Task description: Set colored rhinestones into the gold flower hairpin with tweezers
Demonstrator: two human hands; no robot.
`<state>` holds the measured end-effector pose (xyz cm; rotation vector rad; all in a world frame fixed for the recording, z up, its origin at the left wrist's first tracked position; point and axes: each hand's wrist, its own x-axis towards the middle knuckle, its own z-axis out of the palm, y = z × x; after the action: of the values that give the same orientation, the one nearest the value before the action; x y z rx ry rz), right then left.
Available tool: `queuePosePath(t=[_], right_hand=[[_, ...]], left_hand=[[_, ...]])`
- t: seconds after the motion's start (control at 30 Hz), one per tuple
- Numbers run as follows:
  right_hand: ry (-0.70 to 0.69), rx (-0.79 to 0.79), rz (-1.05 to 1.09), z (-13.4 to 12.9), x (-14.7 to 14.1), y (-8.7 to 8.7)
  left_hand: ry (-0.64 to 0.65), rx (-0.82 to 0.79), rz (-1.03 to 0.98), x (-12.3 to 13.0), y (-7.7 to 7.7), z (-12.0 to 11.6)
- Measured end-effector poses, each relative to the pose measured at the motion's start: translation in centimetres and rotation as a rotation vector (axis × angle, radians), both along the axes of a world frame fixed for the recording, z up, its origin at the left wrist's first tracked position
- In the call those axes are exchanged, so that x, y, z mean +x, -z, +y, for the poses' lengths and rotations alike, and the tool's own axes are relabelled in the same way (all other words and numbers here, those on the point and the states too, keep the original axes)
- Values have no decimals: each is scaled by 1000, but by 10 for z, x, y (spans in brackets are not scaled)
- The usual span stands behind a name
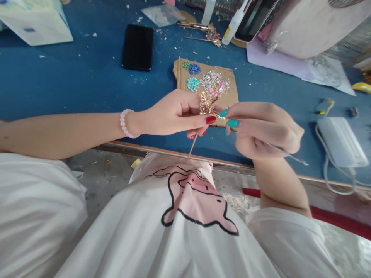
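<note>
My left hand, wearing a pale bead bracelet, is closed round a gold ornament on a thin stick that points down toward the table's front edge. In my right hand a thin metal tool is pinched, its tip end close to the ornament. Behind both hands lies a piece of cardboard with piles of small green, blue, turquoise and clear-and-pink pieces. The fingertips partly hide the tool's tip.
A black phone and a tissue box are at the back left. Gold hairpins, a white bottle and a plastic bag lie behind the cardboard. A white device with a cable is at the right.
</note>
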<state>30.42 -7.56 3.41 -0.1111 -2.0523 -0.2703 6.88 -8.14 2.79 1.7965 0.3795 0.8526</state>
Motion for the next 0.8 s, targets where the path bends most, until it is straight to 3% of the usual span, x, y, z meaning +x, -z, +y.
queuePosePath(t=[0.2, 0.4, 0.63, 0.8], right_hand=[[-100, -133, -26, -3, -2, -2], [-91, -118, -12, -1, -2, -1], [52, 145, 35, 7, -5, -3], [42, 181, 39, 9, -11, -4]], left_hand=[[-24, 41, 32, -1, -2, 1], [-44, 92, 67, -1, -3, 1], [-34, 45, 76, 0, -6, -1], [-46, 75, 82, -1, -5, -1]])
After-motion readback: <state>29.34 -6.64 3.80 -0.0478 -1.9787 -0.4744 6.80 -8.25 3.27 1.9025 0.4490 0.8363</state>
